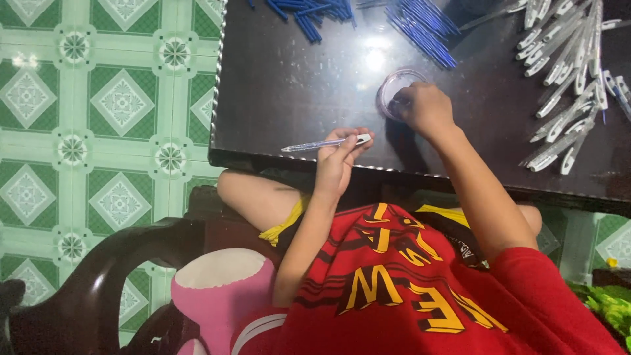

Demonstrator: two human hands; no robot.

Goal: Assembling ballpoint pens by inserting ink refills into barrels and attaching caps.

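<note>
Spreading across the upper frame, the dark glossy table (296,98) anchors everything. At its far right lies a heap of clear pen barrels (565,72); along its far edge, blue refills (420,29). Near its middle sits a small clear round dish (394,89), where the right hand (424,108) dips with fingers bunched. At the table's near edge the left hand (338,158) pinches a clear pen (325,142).

blue pen refills (420,29) – top edge | white pen barrels (565,79) – right | green patterned floor tiles (98,118) | pink cushion (220,289)
</note>
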